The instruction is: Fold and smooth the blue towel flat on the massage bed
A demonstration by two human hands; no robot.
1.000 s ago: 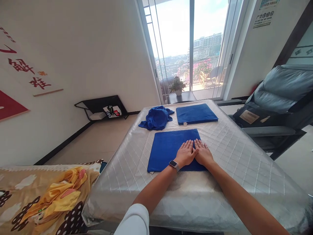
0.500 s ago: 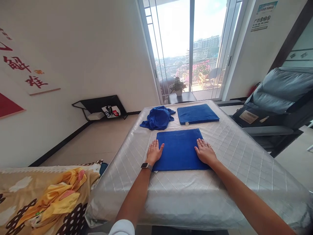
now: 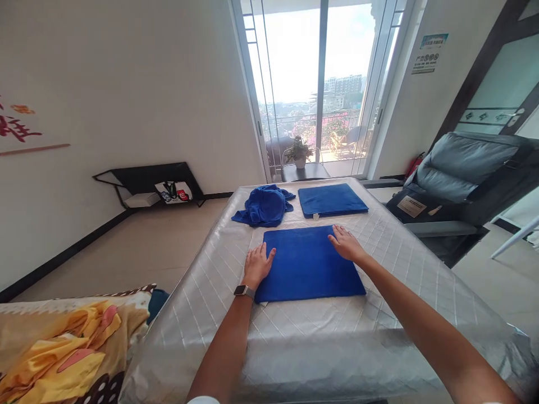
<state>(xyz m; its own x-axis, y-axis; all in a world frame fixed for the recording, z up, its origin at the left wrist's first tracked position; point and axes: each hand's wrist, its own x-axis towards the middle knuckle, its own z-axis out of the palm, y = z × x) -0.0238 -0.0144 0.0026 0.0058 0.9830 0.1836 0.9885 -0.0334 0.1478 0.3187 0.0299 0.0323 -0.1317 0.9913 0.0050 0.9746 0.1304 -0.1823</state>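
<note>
So far left I've got a wall hanging with red lettering (image 3: 21,129), then below it a rumpled yellow cloth (image 3: 67,359) lying on a brown-patterned bedspread (image 3: 103,390). Next along, a black rack (image 3: 158,182) by the wall with a white box (image 3: 142,200) and a printed bag (image 3: 173,192) on it. Then comes the silvery quilted cover (image 3: 210,286) where all my blue stuff is. My left hand (image 3: 256,265), watch (image 3: 244,290) on the wrist, is laid palm down along the left edge of the flat blue cloth (image 3: 311,269), fingers straight and pretty close together, thumb sticking out, nothing pinched. Just beyond it there's a crumpled blue cloth (image 3: 267,206) in a heap. The flat one sits right in front of me, a squarish shape near the close edge of the cover, and past its far side is a folded blue stack (image 3: 332,200), small white tag poking out. My right hand (image 3: 346,244) is over the flat cloth's far right corner, fingers stretched out and a bit apart, thumb spread, not gripping anything. Over to the right, a grey recliner (image 3: 467,168) with a dark bag (image 3: 421,205) on it.
</note>
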